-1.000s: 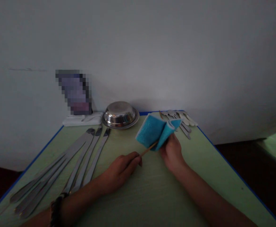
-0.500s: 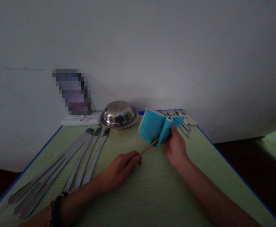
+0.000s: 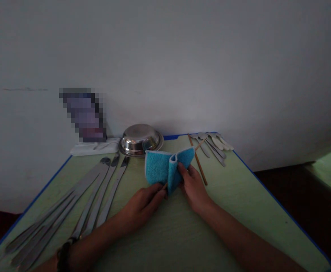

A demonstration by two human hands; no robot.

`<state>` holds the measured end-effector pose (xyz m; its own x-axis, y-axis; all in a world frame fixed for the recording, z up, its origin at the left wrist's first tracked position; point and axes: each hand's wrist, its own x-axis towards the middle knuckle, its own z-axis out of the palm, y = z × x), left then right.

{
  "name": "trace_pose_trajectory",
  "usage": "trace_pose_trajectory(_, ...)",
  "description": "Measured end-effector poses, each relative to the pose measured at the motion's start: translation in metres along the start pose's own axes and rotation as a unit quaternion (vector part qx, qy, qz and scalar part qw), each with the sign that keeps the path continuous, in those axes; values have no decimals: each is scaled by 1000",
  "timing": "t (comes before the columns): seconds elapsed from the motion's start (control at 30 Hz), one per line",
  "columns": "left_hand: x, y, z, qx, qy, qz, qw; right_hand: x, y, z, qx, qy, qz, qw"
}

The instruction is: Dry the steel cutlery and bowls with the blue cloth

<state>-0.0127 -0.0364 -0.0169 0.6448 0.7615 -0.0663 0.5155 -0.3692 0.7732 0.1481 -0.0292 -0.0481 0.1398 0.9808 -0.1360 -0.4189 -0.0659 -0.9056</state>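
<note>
Left hand (image 3: 145, 204) and right hand (image 3: 196, 190), fingers closed.
The left pinches a slim wooden stick (image 3: 164, 186); the right grips the turquoise cloth (image 3: 157, 167) folded around it, between and just beyond the hands, over the green desk (image 3: 239, 192).

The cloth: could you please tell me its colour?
The cloth is bright blue, best seen in the head view.

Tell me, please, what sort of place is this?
Likely a dining or kitchen area, judging by the upturned steel bowl, the metal spoons and the wooden chopstick lying beside them.
</note>
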Motion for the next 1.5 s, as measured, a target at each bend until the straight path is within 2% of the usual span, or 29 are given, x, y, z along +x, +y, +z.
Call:
trace_pose_trajectory(0.2, -1, -2, 1, 12, 14, 10, 1000, 4, 6, -3, 12, 1, 0, 1000)
trace_pose_trajectory(0.33, -1, -4, 1, 9, 5, 8, 1000, 4, 6, -4, 7, 2, 5, 1000)
trace_pose_trajectory(0.67, -2, 0, -1, 16, 13, 6, 1000, 3, 5, -2, 28, 0, -1, 1000)
trace_pose_trajectory(1.13, -2, -2, 1, 25, 9, 10, 1000, 5, 6, -4, 1, 23, 8, 1000)
trace_pose_trajectory(1.5, -1, 2, -1, 19, 13, 0, 1000, 4, 3, -2, 18, 10, 26, 999)
